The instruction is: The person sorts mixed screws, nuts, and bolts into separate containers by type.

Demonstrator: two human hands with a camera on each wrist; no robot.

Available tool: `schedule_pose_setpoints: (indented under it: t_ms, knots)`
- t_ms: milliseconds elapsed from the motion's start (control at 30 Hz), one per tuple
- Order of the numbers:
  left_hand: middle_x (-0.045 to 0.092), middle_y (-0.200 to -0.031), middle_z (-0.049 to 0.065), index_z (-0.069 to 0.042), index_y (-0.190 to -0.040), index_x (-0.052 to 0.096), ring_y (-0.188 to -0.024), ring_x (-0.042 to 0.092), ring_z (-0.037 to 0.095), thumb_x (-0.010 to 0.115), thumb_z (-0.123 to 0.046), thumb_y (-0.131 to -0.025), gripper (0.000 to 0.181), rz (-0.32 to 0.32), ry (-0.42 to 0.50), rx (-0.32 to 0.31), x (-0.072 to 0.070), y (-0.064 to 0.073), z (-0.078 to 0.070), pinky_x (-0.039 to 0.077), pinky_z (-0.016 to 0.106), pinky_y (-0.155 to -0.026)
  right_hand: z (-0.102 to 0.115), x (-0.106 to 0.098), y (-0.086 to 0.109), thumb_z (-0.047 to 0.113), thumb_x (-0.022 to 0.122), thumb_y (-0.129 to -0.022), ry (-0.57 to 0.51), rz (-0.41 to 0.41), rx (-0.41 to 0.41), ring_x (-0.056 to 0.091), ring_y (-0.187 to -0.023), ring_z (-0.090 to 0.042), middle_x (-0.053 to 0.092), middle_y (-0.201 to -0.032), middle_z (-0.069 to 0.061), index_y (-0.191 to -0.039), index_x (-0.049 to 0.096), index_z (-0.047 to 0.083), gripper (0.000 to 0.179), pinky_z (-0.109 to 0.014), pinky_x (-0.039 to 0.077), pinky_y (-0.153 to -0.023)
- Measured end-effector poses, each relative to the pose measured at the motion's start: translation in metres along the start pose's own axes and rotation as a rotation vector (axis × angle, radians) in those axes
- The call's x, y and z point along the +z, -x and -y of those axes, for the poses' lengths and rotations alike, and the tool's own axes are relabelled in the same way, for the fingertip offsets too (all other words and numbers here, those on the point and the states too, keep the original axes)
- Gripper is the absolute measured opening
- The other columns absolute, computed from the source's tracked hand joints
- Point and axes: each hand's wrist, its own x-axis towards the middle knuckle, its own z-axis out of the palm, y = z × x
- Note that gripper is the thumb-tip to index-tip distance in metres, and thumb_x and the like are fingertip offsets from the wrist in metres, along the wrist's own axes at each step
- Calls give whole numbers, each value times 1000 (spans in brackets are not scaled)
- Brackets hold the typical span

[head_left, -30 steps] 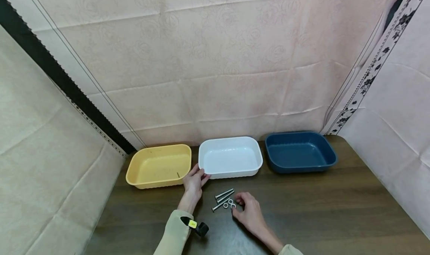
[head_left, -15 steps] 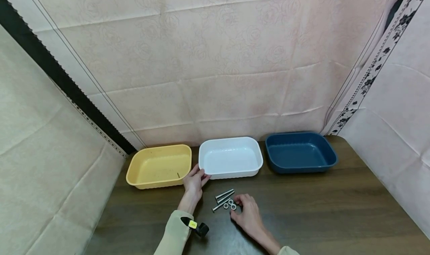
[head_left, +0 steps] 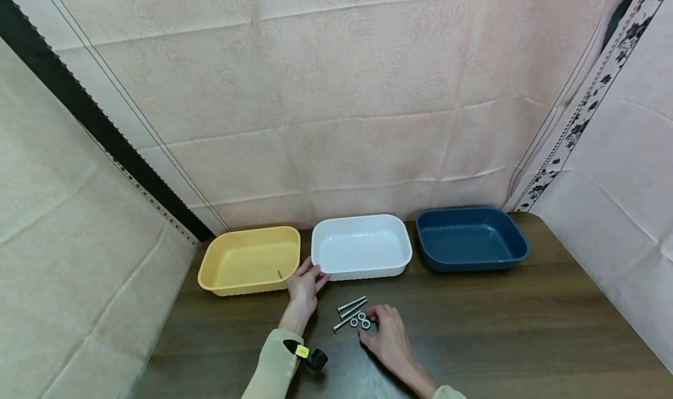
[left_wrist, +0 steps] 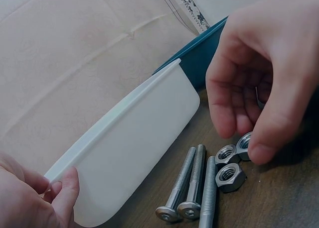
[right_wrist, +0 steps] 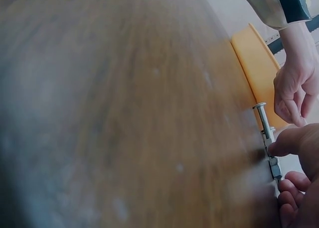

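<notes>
My left hand [head_left: 303, 285] pinches the rim of the white tray [head_left: 363, 244] at its near left corner, thumb outside, as the left wrist view shows. My right hand [head_left: 388, 335] is held low over the table, just right of three hex nuts [left_wrist: 231, 177], its fingers bent and its thumb apart from them. The thumb tip is close beside the rightmost nut; whether it touches cannot be told. A small bright edge shows inside the curve of the right fingers, too little to identify. Three steel bolts [left_wrist: 197, 183] lie side by side left of the nuts.
A yellow tray [head_left: 249, 232] stands left of the white one, with a thin dark mark inside. To the right is a dark blue tray [head_left: 470, 264]. Patterned cloth [head_left: 336, 95] hangs behind and at both sides of the brown wooden table [head_left: 505, 329].
My right hand has drawn back slightly toward me, and its thumb has come away from the nearest nut. The left hand, trays, bolts and nuts stay in place.
</notes>
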Motion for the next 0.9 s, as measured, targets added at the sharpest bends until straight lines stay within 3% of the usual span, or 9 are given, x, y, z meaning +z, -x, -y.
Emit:
schedule_pose_setpoints:
  t_ms: [167, 433, 900]
  knots:
    - [53, -135, 24, 0, -143, 53, -94, 64, 24, 57, 7, -97, 46, -6, 3, 4, 0, 0, 1, 59, 35, -83, 0, 1, 0, 7, 88, -63, 26, 0, 2, 49, -77, -14, 56, -82, 4, -87, 66, 8, 33, -30, 47, -65]
    - [59, -114, 21, 1, -138, 58, -82, 63, 19, 58, 9, -95, 44, -22, 10, 20, 1, -2, 2, 60, 34, -79, 1, 3, 0, 9, 90, -64, 74, 0, -13, 50, -76, -15, 55, -79, 4, -83, 64, 9, 32, -31, 47, -64]
    - [56, -126, 24, 1, -140, 56, -86, 64, 21, 57, 9, -96, 45, -13, 7, 26, 1, -1, 2, 59, 36, -82, 3, 2, -1, 6, 87, -65, 95, 12, 5, 50, -74, -17, 55, -76, 2, -80, 65, 9, 27, -33, 46, -63]
